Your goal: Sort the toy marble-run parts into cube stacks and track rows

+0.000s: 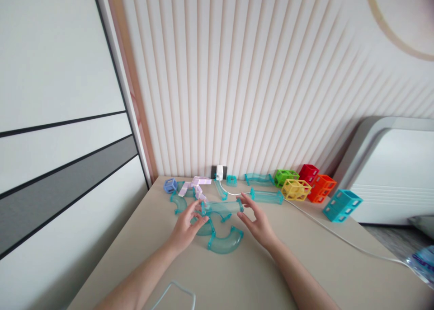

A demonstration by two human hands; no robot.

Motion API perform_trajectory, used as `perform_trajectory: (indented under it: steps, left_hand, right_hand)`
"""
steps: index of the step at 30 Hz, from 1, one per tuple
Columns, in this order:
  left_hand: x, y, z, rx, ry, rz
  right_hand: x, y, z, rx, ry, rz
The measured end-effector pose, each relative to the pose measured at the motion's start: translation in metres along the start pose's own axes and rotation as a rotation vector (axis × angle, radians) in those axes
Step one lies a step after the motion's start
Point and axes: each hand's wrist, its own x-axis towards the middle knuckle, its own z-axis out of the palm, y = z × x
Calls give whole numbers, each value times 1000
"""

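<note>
Holding: a clear teal straight track [222,207], in front of the person near the middle of the table [244,283].
Left hand [187,221]: fingers closed on the track's left end.
Right hand [257,220]: thumb and fingers parted around its right end; cannot tell whether they touch it.
Curved track [225,244]: on the table between the two hands, nearer the person.
Lilac piece [200,181]: beyond the left hand, near a blue cube [170,185].
Second straight track [266,196]: beyond the right hand, beside a yellow block [296,189].
Charger [219,172]: white, at the wall.
</note>
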Motion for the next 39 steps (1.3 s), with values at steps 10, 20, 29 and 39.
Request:
perform_trajectory:
  steps: [10, 20, 29, 39]
  left_hand:
    - [-2, 16, 0, 106, -73, 126]
    - [-4, 18, 4, 132, -113, 117]
    - [-4, 15, 3, 236, -80, 287]
    - [-4, 19, 1, 320, -201, 445]
  right_hand:
    - [3, -10, -4, -508, -109, -290]
    - [6, -16, -11, -530, -181, -411]
    - [17, 20, -53, -813, 7, -382]
    - [10, 103, -113, -1095, 207, -154]
